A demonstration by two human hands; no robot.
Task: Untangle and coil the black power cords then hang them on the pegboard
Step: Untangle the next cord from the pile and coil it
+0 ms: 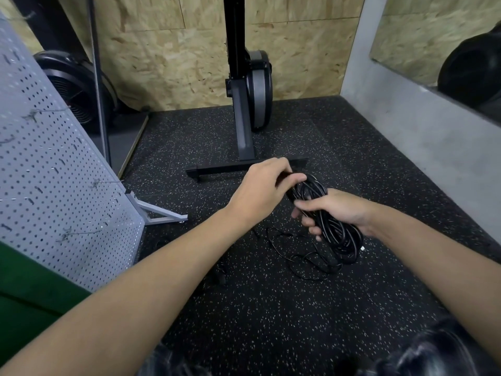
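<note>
Hands (264,185) (334,213) gripping coiled black cord (333,232)

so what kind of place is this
Likely a gym or its storage corner: speckled black rubber flooring, a rowing-type machine stood upright with a flywheel housing, and what looks like a fan-wheel machine beyond the grey pegboard.

L forearm (151,270) & R forearm (433,256) bare up to frame edge; L hand (261,189), R hand (340,211) bare too. Dark shiny fabric (433,354) at btm edge, poss. trousers, too blurred to tell.
</note>
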